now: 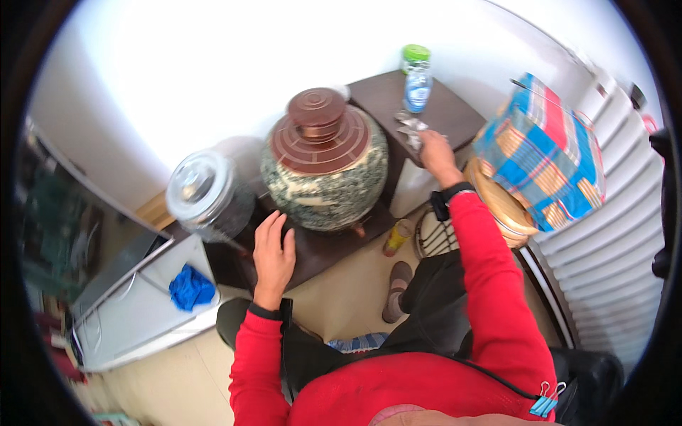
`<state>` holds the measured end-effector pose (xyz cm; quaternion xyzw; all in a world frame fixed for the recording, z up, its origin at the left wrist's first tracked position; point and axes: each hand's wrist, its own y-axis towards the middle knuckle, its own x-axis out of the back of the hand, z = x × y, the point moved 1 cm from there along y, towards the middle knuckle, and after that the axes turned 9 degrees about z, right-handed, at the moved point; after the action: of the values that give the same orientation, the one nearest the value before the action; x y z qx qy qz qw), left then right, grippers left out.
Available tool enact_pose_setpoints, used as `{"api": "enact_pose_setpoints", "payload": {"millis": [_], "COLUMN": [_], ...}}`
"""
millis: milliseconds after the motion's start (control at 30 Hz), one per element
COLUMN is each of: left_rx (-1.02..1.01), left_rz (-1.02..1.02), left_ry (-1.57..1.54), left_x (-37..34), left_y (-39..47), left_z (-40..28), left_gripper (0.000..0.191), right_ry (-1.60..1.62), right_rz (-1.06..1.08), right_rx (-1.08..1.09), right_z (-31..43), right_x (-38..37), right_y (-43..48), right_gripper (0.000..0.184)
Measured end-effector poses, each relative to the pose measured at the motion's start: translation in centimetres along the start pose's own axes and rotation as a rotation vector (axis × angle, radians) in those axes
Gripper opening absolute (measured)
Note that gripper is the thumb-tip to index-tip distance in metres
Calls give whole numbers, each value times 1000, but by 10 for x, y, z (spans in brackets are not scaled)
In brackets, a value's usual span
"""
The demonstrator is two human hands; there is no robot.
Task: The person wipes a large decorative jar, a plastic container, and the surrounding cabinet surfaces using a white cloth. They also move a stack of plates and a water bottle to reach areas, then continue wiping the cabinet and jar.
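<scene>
My right hand (438, 155) grips a crumpled grey-white cloth or tissue (413, 132) at the front of a dark brown cabinet top (453, 104). Behind the cloth stand a clear bottle with a blue label (417, 91) and a jar with a green lid (415, 52). My left hand (274, 258) holds nothing, its thumb apart from the fingers, over a lower dark shelf (325, 254). It is nearest to a large round green-and-cream mottled jar (325, 197) with a brown ringed lid (317, 106). A clear lidded jar with dark contents (213, 205) is left of that hand.
A blue cloth (192, 287) lies on a white stand (144, 319) before a large screen (58, 234). On the right, a plaid bag (543, 154) rests by round woven trays (498, 205) and a white radiator (602, 277). A yellow can (397, 238) stands on the floor.
</scene>
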<state>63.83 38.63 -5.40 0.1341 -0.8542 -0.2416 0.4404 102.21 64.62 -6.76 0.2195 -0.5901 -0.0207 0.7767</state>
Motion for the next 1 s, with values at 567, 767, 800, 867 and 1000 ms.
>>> {"api": "enact_pose_setpoints", "payload": {"millis": [567,767,800,867,1000], "left_rx": [655,603,533,575,839], "left_rz": [-678,-1133,-1141,-1225,-1165], "left_ry": [27,56,90,103,-528], "left_x": [402,538,549,549,444], "left_y": [-258,-262,-258,-247,-181], "left_z": [115,165,171,179,166], "left_gripper": [72,85,86,89,101], "right_ry": [53,65,65,63,66], "right_rz": [-35,-24,-21,-23,-54], "right_rx": [134,84,80,88,104], "right_z": [-29,-30,-31,-31,-30], "right_x": [-16,-18,-18,-19,-20], "right_y": [-17,-15,-16,-16,-17], "right_gripper": [35,37,38,38,40]}}
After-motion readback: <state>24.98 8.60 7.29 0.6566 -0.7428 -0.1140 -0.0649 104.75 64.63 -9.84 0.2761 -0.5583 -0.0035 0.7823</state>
